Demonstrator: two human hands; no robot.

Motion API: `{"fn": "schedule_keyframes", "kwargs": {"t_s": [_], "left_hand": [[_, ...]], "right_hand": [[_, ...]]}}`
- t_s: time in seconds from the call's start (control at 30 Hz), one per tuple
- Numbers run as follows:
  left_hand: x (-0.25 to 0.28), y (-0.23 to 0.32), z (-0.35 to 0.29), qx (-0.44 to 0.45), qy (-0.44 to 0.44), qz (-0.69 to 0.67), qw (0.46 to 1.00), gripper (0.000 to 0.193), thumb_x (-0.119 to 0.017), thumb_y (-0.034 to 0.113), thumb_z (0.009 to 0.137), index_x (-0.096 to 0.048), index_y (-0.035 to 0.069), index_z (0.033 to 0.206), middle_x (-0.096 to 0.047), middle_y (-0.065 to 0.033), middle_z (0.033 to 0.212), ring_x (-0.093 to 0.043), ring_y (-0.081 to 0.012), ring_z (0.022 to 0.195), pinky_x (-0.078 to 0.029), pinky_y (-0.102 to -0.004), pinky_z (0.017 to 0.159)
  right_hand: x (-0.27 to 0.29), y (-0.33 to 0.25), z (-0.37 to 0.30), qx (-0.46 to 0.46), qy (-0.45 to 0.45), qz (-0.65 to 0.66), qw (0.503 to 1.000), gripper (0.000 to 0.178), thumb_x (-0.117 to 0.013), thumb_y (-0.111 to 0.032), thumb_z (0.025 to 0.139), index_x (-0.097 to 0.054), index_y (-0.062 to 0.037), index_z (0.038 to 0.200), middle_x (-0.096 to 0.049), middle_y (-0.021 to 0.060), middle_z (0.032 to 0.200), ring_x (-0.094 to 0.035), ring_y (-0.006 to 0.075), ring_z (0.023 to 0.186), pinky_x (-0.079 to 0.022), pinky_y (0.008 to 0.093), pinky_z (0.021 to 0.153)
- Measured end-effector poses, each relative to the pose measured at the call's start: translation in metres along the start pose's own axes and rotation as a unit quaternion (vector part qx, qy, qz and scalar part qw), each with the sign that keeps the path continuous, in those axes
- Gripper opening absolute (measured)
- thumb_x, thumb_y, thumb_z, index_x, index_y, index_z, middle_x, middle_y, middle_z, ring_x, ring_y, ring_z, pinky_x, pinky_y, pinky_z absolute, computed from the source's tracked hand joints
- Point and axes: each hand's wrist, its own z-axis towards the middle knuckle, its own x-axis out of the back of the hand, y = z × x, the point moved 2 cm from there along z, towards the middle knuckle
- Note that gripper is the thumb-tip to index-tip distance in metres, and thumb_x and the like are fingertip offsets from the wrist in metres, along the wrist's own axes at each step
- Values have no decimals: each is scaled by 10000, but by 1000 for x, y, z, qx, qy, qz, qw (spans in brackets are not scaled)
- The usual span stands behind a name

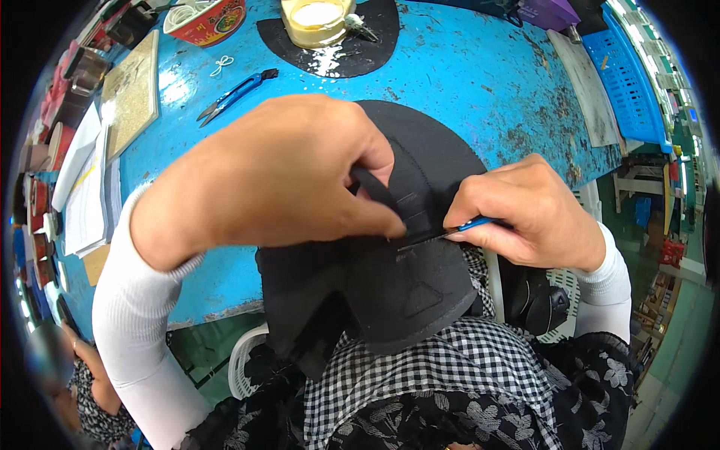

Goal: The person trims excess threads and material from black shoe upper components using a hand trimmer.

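Note:
My left hand (277, 176) pinches a fold of a black stitched fabric piece (405, 285) that hangs from the blue table edge over my lap. My right hand (525, 214) grips a small blue-handled cutting tool (469, 225). Its thin blade tip rests on the fabric just below my left thumb. Both forearms wear white sleeves.
On the blue worn table (465, 82) lie blue thread snips (236, 94), a red bowl (206, 19), a yellowish tub (315, 19) on a black pad, a cork board (131, 90) and papers at left. A blue basket (626, 75) stands at right. Another person (75, 375) sits at lower left.

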Motion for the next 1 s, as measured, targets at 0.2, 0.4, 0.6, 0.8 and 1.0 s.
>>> {"fn": "schedule_keyframes", "kwargs": {"t_s": [0.2, 0.4, 0.6, 0.8, 1.0], "left_hand": [[3, -14, 4, 29, -63, -95, 993, 100, -672, 96, 839, -616, 15, 855, -458, 37, 615, -377, -30, 590, -320, -226, 514], [6, -11, 4, 43, -68, -65, 995, 77, -632, 85, 846, -601, 15, 846, -460, 11, 607, -384, -50, 573, -329, -242, 512], [9, -13, 0, 38, -76, -86, 993, 91, -626, 94, 861, -594, 29, 916, -499, -5, 679, -413, -71, 605, -348, -251, 540], [2, -19, -3, 3, -50, -148, 988, 85, -609, 99, 892, -586, 29, 934, -536, 2, 736, -464, -72, 672, -381, -239, 609], [-2, -22, -5, -24, -45, -172, 984, 92, -578, 109, 921, -566, 19, 908, -532, 20, 730, -468, -56, 683, -385, -225, 614]], "right_hand": [[-2, -1, 6, 3, 19, -67, 998, 155, -689, -129, 807, -547, -105, 864, -585, 57, 672, -585, 277, 588, -410, 374, 478], [15, -9, 15, -99, 22, -62, 993, 183, -706, -141, 818, -579, -34, 893, -619, 104, 744, -628, 307, 659, -465, 337, 570], [12, -4, 30, -106, 2, -123, 987, 221, -669, -221, 871, -576, -20, 878, -618, 120, 719, -633, 313, 669, -468, 345, 584], [17, 0, 31, -127, 1, -59, 990, 177, -649, -161, 886, -581, -2, 848, -628, 90, 699, -628, 217, 627, -463, 292, 586], [21, -1, 35, -92, -51, -73, 992, 222, -596, -229, 927, -569, -13, 885, -581, 90, 662, -574, 255, 590, -432, 317, 562]]}}
